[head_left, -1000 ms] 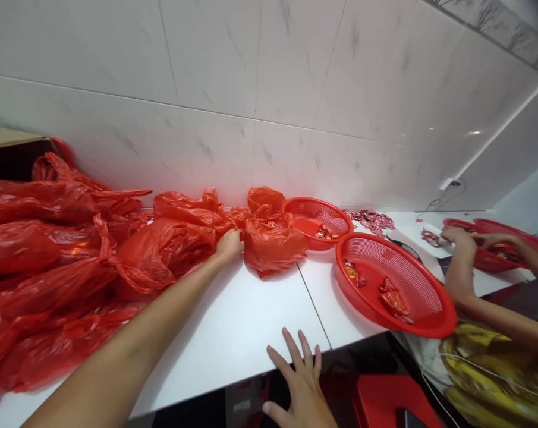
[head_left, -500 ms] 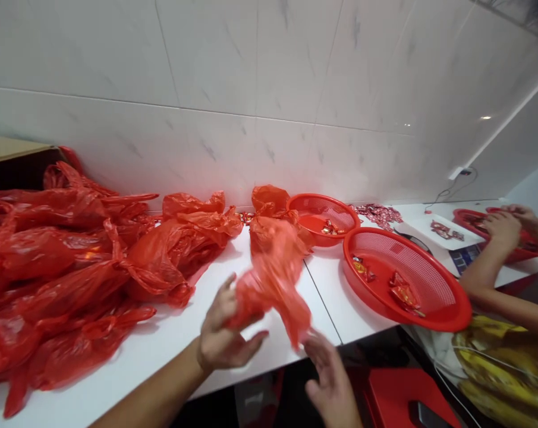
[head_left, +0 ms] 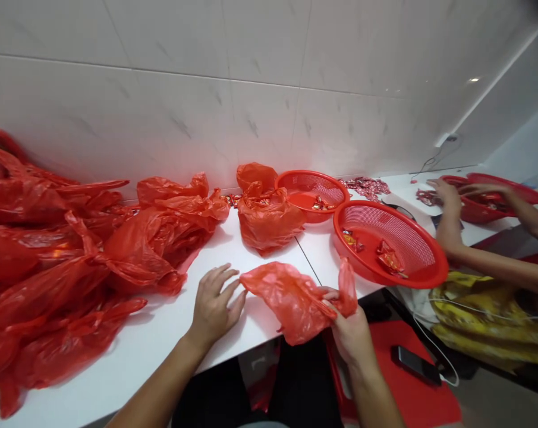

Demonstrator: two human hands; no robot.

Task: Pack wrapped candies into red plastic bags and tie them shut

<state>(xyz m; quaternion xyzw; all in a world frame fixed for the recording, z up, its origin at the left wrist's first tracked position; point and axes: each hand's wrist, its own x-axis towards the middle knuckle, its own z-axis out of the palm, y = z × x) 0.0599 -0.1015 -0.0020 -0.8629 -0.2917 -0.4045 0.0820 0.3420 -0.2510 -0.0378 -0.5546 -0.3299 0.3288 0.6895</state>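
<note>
A red plastic bag (head_left: 286,300) hangs over the front edge of the white table, stretched sideways between my hands. My right hand (head_left: 349,327) grips its right end, with a loop of the bag standing up above the fingers. At the bag's left corner is my left hand (head_left: 217,303), its fingers spread and a fingertip at or against the plastic. Just behind stands a filled red bag (head_left: 269,223), its contents hidden. To the right, a large red basket (head_left: 436,274) holds a few wrapped pieces (head_left: 389,257).
Many red bags (head_left: 81,261) are piled on the left. A smaller red basket (head_left: 340,189) and a heap of red wrapped pieces (head_left: 369,187) lie along the wall. At right, a co-worker's hands (head_left: 449,199) are by another basket. A phone (head_left: 415,364) rests on a red surface below.
The red bag, blurred and raised before, is now lower and spread sideways. My right hand has closed round its right end. The co-worker's hands have moved apart. The view has shifted.
</note>
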